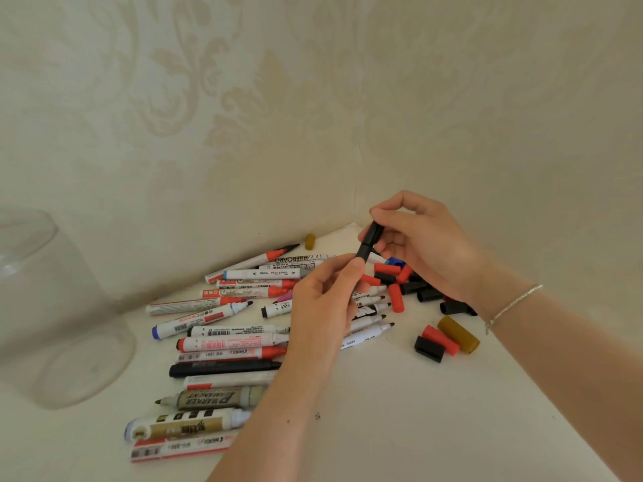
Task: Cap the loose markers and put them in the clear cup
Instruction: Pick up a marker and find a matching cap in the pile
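While both hands meet over the heap, a slim black marker point(365, 252) sits between them, tilted, with a black cylindrical cap point(375, 233) at its upper end. Right hand point(417, 245): grip closed on the cap, thumb and fingertips pinching it from above. Left hand point(327, 300): grip closed on the barrel's lower end, fingers curled round it. Likely reason for the split hold: one hand steadies, the other pushes the cap along the barrel's axis. Whether the cap is fully seated I cannot tell.

Directly beneath the grip: scatter of loose red and black plastic caps point(395, 278), within easy reach of the right hand. Below and left of the grip: pile of uncapped white-barrelled markers point(229, 328), lying roughly parallel, tips mostly toward the caps. Right of the grip, lower: a mustard-brown cap point(458, 335) just beside a red one and a black one.

Far left of the grip: clear glass cup point(52, 307) on the white bench point(417, 412), well apart from both hands, no markers visible in it. Task judged early.
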A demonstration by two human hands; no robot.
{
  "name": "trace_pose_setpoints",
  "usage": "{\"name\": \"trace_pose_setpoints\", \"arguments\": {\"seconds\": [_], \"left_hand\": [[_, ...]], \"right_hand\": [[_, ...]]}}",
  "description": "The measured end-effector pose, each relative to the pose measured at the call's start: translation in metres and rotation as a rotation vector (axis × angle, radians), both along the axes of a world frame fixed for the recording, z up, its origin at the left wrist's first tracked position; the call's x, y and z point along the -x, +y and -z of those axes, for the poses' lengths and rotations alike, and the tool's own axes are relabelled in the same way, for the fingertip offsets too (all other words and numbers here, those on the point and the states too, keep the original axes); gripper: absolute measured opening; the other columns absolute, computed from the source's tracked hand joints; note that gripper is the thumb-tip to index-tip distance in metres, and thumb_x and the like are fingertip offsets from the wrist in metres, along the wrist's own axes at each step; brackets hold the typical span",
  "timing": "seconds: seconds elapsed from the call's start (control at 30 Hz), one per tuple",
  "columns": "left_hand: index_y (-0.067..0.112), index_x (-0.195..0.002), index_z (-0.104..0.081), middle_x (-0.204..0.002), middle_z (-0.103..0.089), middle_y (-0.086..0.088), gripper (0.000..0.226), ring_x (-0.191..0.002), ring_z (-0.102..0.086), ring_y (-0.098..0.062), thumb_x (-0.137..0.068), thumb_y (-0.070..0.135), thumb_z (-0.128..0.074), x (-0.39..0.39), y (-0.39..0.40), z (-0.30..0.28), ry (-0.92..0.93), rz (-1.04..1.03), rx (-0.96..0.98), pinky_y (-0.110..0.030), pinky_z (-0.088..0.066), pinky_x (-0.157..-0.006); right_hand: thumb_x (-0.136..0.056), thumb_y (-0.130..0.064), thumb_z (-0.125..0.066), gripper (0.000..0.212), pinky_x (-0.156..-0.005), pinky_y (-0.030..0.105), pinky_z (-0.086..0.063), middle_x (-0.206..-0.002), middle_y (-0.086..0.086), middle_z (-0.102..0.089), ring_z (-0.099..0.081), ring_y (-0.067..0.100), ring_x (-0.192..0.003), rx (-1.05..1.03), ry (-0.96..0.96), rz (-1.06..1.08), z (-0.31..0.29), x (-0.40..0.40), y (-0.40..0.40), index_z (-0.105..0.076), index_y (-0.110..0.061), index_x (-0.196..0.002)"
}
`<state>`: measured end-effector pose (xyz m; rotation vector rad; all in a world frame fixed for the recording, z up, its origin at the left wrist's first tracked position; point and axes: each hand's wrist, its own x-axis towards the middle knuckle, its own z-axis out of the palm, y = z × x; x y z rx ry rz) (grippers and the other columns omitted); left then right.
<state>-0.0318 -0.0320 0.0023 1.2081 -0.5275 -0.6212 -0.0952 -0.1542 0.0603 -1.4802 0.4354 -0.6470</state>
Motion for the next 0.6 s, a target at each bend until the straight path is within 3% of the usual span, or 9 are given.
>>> {"name": "trace_pose_setpoints", "arguments": {"seconds": [0.2,0.33,0.5,0.6], "left_hand": [[0.014,-0.106,-0.07,-0.071,-0.054,-0.007,0.02,-0.04,-0.027,-0.005,-0.094,0.021,-0.055,0.001,0.002,-0.002,0.019,0.056,0.054,-0.015,-0.023,-0.036],[0.017,-0.107,-0.07,-0.072,-0.051,-0.006,0.021,-0.039,-0.024,-0.005,-0.095,0.022,-0.054,0.002,0.004,-0.002,0.078,0.099,0.085,-0.015,-0.021,-0.035],[0.027,-0.107,-0.071,-0.069,-0.052,-0.002,0.021,-0.041,-0.027,-0.005,-0.094,0.023,-0.055,0.001,0.005,-0.003,0.044,0.126,0.021,-0.015,-0.023,-0.037],[0.025,-0.109,-0.07,-0.068,-0.05,-0.003,0.021,-0.041,-0.028,-0.004,-0.095,0.021,-0.054,0.001,0.003,-0.003,0.006,0.12,-0.011,-0.014,-0.025,-0.036]], "right_hand": [[-0.093,-0.001,-0.05,0.006,-0.056,0.026,-0.044,-0.073,0.016,-0.068,-0.05,0.021,-0.058,0.013,-0.069,0.007,-0.001,-0.002,0.005,-0.055,-0.003,-0.097],[-0.094,-0.002,-0.05,0.009,-0.059,0.028,-0.045,-0.079,0.016,-0.069,-0.051,0.021,-0.063,0.133,-0.022,-0.028,-0.005,0.0,0.003,-0.055,-0.001,-0.1],[-0.094,-0.006,-0.052,0.014,-0.071,0.036,-0.051,-0.082,0.015,-0.071,-0.059,0.028,-0.074,0.225,0.065,0.02,-0.008,0.0,-0.002,-0.057,0.001,-0.105],[-0.093,-0.006,-0.053,0.012,-0.078,0.039,-0.053,-0.082,0.013,-0.072,-0.062,0.029,-0.079,0.156,0.045,0.084,-0.007,0.006,-0.009,-0.059,-0.002,-0.103]]}}
